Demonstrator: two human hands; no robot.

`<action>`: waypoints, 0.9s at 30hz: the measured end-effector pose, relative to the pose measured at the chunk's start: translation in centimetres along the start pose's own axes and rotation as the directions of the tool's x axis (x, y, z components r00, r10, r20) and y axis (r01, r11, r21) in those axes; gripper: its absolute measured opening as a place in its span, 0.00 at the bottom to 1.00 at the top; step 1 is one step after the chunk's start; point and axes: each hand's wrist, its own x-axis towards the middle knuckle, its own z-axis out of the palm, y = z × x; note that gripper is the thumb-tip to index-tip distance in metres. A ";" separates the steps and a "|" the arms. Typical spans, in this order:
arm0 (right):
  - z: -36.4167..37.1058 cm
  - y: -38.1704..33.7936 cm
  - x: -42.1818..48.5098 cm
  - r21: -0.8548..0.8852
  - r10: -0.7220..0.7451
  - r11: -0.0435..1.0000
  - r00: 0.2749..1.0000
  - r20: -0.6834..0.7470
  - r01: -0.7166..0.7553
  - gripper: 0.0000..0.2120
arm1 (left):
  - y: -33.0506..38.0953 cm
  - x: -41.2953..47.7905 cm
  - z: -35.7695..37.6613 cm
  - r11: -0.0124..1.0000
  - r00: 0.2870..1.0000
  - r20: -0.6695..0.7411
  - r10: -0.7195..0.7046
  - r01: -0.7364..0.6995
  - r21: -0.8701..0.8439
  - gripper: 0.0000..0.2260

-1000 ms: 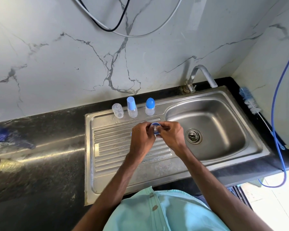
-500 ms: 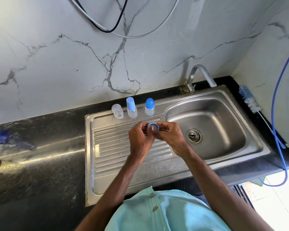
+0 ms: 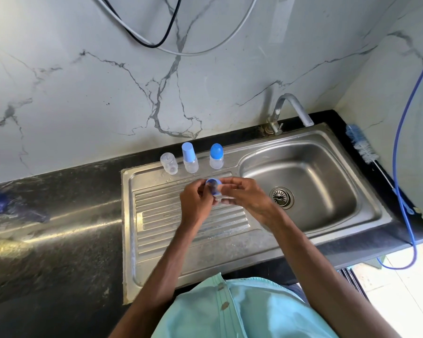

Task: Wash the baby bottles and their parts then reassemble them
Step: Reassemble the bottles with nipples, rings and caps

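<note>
Over the ribbed drainboard [image 3: 181, 230] both my hands meet around a small blue bottle ring [image 3: 213, 185]. My left hand [image 3: 196, 203] pinches the ring from the left, and my right hand [image 3: 244, 198] grips it from the right together with a clear part that is mostly hidden by my fingers. At the back of the drainboard stand three small bottles: a clear bottle with no cap [image 3: 169, 163], a bottle with a tall pale blue cap [image 3: 189, 158], and a bottle with a round blue cap [image 3: 216, 156].
The steel sink basin [image 3: 327, 181] with its drain [image 3: 281, 197] lies to the right, under the tap [image 3: 291, 111]. A blue bottle brush [image 3: 362, 147] lies on the black counter at the far right, beside a hanging blue hose [image 3: 401, 142]. A blue plastic bag [image 3: 0, 201] lies far left.
The blue ring has been raised and turned between my fingers, its opening now tilted up toward the camera. My hands stayed over the same spot on the drainboard.
</note>
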 end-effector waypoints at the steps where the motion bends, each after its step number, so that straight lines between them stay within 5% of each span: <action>1: -0.4 0.0 -0.1 0.042 0.005 0.999 0.999 0.038 -0.006 0.13 | 0.0 0.4 -0.6 0.993 0.994 0.053 -0.093 0.096 -0.066 0.09; 9: 0.7 0.3 0.0 -0.208 -0.312 0.937 0.941 -0.134 0.281 0.13 | 1.0 1.8 -2.0 0.863 0.892 0.342 -0.295 0.402 -0.306 0.12; 15: 2.0 1.2 0.7 -0.498 -0.495 0.802 0.834 -0.245 0.329 0.11 | 1.9 1.9 -2.6 0.714 0.818 0.442 -0.369 0.553 -0.429 0.14; 23: 2.4 0.7 0.4 -0.636 -0.610 0.672 0.770 -0.187 0.378 0.08 | 1.9 1.3 -1.5 0.797 0.872 0.375 -0.316 0.458 -0.394 0.22; 27: 2.2 0.1 0.1 -0.649 -0.598 0.661 0.787 -0.151 0.377 0.10 | 1.8 1.5 -1.4 0.869 0.908 0.359 -0.214 0.345 -0.355 0.16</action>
